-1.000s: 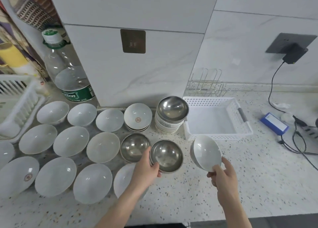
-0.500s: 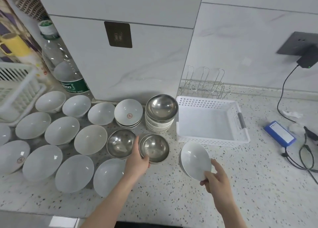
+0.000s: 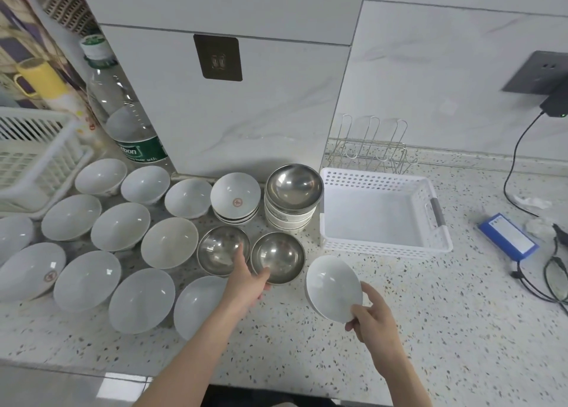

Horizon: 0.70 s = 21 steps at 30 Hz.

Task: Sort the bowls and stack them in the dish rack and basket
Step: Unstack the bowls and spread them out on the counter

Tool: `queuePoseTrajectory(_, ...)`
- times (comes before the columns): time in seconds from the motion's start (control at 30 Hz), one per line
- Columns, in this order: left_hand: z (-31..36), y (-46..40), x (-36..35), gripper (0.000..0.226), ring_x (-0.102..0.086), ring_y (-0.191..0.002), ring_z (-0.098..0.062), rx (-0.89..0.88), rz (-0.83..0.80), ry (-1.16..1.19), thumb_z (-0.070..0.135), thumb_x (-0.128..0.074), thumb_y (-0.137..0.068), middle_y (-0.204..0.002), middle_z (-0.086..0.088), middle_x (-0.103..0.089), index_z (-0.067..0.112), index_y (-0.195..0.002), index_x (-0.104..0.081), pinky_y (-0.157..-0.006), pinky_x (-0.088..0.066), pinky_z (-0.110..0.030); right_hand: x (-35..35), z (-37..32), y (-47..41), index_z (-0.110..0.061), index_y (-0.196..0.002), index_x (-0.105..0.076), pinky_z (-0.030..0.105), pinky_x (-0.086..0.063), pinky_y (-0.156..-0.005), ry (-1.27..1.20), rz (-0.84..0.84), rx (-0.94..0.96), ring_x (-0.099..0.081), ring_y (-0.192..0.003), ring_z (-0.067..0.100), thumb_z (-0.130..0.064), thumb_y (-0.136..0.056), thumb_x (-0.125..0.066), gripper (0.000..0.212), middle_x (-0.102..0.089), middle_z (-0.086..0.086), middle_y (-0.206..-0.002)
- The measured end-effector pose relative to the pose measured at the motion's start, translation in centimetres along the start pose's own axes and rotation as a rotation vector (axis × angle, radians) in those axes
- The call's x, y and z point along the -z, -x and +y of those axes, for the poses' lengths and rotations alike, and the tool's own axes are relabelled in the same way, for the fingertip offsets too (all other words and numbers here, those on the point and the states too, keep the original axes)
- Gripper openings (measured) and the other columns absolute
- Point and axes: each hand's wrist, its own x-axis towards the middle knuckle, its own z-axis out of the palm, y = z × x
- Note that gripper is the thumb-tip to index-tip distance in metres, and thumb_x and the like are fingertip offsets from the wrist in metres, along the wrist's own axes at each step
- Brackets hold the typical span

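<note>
White basket [image 3: 384,179] and wire rack [image 3: 370,148] hold nothing yet; right hand [image 3: 373,319] pinches a white bowl [image 3: 333,286], left hand [image 3: 246,280] grips a steel bowl [image 3: 278,257], most bowls unsorted.

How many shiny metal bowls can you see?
3. One tops the stack of bowls beside the white basket. Two sit side by side in front: the left bowl, and the right bowl, gripped by the left hand. More could be hidden inside stacks.

A single head-worn camera looks forward and steeply down, close over the desk [image 3: 399,329], facing the tiled wall [image 3: 445,68]; both forearms enter from below.
</note>
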Motion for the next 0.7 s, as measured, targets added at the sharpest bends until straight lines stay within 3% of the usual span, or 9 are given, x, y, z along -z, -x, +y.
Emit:
queuePoseTrajectory(0.17,0.1,0.4,0.4,0.09,-0.052,-0.035,-0.006,0.027,-0.051,0.018,0.033,-0.061,-0.094,-0.081,-0.008,-0.075,0.04,-0.154,0.004,-0.037,-0.039,-0.019,-0.7,0.1,0.5,-0.035,-0.12,-0.052,0.018,-0.038,-0.045,0.03,-0.009,0.012,-0.047,-0.042,0.004,0.002,-0.09,-0.046,0.048,-0.062,0.007,-0.052)
queuePoseTrajectory(0.3,0.0,1.3,1.6,0.084,-0.054,-0.037,-0.004,0.001,-0.075,0.003,0.038,-0.06,-0.093,-0.089,-0.005,-0.075,0.043,-0.154,-0.002,-0.04,-0.041,-0.02,-1.6,0.5,0.9,-0.029,-0.127,-0.051,0.021,-0.043,-0.051,0.089,-0.024,0.023,-0.056,-0.049,0.007,0.002,-0.089,-0.046,0.049,-0.063,0.002,-0.054)
queuePoseTrajectory(0.37,-0.5,1.9,2.5,0.069,-0.051,-0.036,-0.001,-0.03,-0.073,-0.012,0.037,-0.058,-0.094,-0.094,-0.005,-0.074,0.038,-0.151,-0.019,-0.039,-0.04,-0.019,-2.3,0.7,1.3,-0.025,-0.131,-0.05,0.023,-0.045,-0.055,0.141,-0.045,0.038,-0.058,-0.051,0.008,0.002,-0.089,-0.046,0.05,-0.063,0.001,-0.054)
queuePoseTrajectory(0.47,-1.4,3.0,3.8,0.038,-0.048,-0.036,0.0,-0.096,-0.063,-0.097,0.043,-0.057,-0.094,-0.082,0.001,-0.075,0.027,-0.127,-0.051,-0.039,-0.037,-0.018,-3.5,0.9,1.9,-0.023,-0.135,-0.048,0.023,-0.047,-0.055,0.223,-0.082,0.065,-0.059,-0.052,0.007,0.0,-0.091,-0.045,0.05,-0.063,0.0,-0.054)
queuePoseTrajectory(0.57,-2.4,4.3,4.5,0.027,-0.061,-0.053,0.004,-0.175,-0.088,-0.283,0.047,-0.059,-0.09,-0.077,0.005,-0.073,0.029,-0.111,-0.061,-0.05,-0.04,-0.016,-5.1,1.2,2.6,-0.024,-0.139,-0.044,0.019,-0.047,-0.052,0.292,-0.102,0.072,-0.061,-0.053,0.005,-0.003,-0.092,-0.044,0.051,-0.065,0.0,-0.056)
queuePoseTrajectory(0.7,-3.5,4.9,4.7,0.029,-0.059,-0.073,0.002,-0.244,-0.073,-0.447,0.042,-0.063,-0.089,-0.083,0.013,-0.062,0.027,-0.113,-0.062,-0.057,-0.037,-0.012,-6.9,1.6,3.3,-0.023,-0.143,-0.04,0.013,-0.044,-0.048,0.345,-0.109,0.078,-0.062,-0.054,0.002,-0.006,-0.094,-0.044,0.052,-0.066,-0.002,-0.057)
